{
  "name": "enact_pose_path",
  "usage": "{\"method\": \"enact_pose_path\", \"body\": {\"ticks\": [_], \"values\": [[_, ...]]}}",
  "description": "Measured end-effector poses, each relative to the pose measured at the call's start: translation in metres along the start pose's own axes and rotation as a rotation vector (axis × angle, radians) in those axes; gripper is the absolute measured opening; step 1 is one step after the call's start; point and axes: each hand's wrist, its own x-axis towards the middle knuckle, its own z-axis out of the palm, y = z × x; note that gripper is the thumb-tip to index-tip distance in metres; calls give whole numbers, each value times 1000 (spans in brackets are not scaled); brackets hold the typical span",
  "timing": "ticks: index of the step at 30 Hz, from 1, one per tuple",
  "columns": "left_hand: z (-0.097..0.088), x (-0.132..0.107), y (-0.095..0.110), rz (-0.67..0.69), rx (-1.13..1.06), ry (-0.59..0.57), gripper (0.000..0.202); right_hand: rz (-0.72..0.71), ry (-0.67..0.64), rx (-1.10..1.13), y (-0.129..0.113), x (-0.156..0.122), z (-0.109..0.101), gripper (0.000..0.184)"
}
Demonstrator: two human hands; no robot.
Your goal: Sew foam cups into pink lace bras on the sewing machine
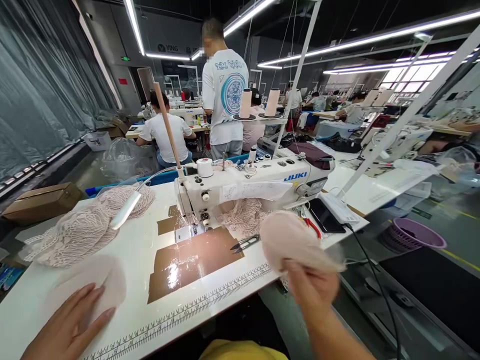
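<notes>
A dim sewing workshop recedes under strip lights, its far rows of workers too small to make out; at 12 o'clock a standing co-worker (227,92) in a printed white shirt blocks part of the room, and wall lettering (170,48) reading "YING" runs on into characters hard to read. In the foreground, a white bench (137,250) carries a JUKI sewing machine (258,182), with a ruler strip (210,301) along the near edge.

At 5 o'clock, the person's right hand (315,285) is closed in a pinch on a pale beige fabric piece (290,237), lifted over the bench's near edge; motion blurs its outline, and the fingers behind it are partly hidden. At 8 o'clock, the left hand (73,317), cut off by the lower edge, lies with fingers spread and thumb apart against a sheer pale piece (110,270) so blurred that its rim melts into the white bench; no grip on it can be made out.

Lace pieces (82,225) heap at 9 o'clock, partly covered by a lamp head (126,211). More lace (245,216) sits half hidden beneath the machine's arm. Black snips (245,243) overlap a brown sheet (210,255), and a red-handled tool (312,228) shows only in part behind the raised fabric.
</notes>
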Motion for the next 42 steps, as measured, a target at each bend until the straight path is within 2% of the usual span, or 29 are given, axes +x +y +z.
{"method": "enact_pose_path", "body": {"ticks": [2, 3, 4, 5, 6, 7, 8, 9, 10, 12, 15, 17, 18, 20, 23, 25, 26, 29, 30, 31, 33, 35, 38, 40, 42], "values": [[-6, -10, 27, 38, -57, 61, 65, 52, -513, -75, 0, -14, 27, 10], [-8, -16, 49, 95, -100, 24, 73, 70, -809, -55, 0, -23, 44, 16], [-9, -23, 74, 174, -172, -65, 81, 60, -1058, 19, 1, -32, 61, 17], [-10, -29, 99, 260, -285, -216, 85, 36, -1221, 93, 1, -41, 77, 15], [-10, -35, 123, 313, -391, -386, 85, -5, -1296, 139, 2, -49, 90, 14], [-9, -39, 142, 290, -470, -512, 77, -76, -1316, 117, 3, -55, 99, 14], [-9, -42, 154, 220, -514, -597, 65, -145, -1308, 67, 3, -58, 103, 12], [-9, -42, 161, 154, -564, -617, 53, -207, -1273, 0, 4, -58, 104, 10], [-9, -41, 161, 83, -604, -576, 44, -257, -1221, -68, 4, -55, 102, 8], [-10, -34, 150, -28, -623, -411, 35, -310, -1071, -146, 5, -46, 92, 12], [-9, -27, 129, -181, -531, -152, 37, -296, -765, -119, 6, -32, 82, 13], [-6, -30, 132, -252, -605, -132, 40, -183, -627, -87, 9, -30, 85, 11], [-4, -33, 138, -255, -712, -188, 44, -71, -628, -60, 10, -31, 89, 9], [0, -41, 159, -172, -988, -393, 57, 227, -756, 52, 16, -37, 97, 9], [0, -49, 190, 138, -1206, -730, 77, 661, -1028, 317, 24, -49, 104, 23], [-2, -46, 201, 220, -1223, -748, 82, 853, -1078, 451, 27, -53, 102, 27], [-3, -42, 202, 220, -1203, -679, 85, 917, -1061, 497, 28, -54, 99, 28], [2, -30, 195, 171, -1008, -365, 85, 920, -1064, 522, 30, -52, 93, 26], [5, -27, 191, 136, -983, -350, 85, 907, -1090, 519, 30, -50, 92, 25], [8, -25, 187, 97, -1005, -397, 84, 897, -1111, 517, 29, -49, 91, 24], [14, -24, 181, 12, -1140, -592, 78, 884, -1091, 513, 28, -47, 91, 23], [17, -26, 177, -62, -1282, -751, 66, 874, -974, 498, 28, -47, 91, 26], [18, -29, 173, -124, -1364, -764, 48, 856, -772, 457, 30, -48, 93, 37], [18, -31, 172, -136, -1382, -737, 44, 819, -710, 418, 33, -49, 94, 42], [21, -32, 172, -140, -1402, -687, 45, 740, -702, 379, 36, -48, 93, 44]]}}
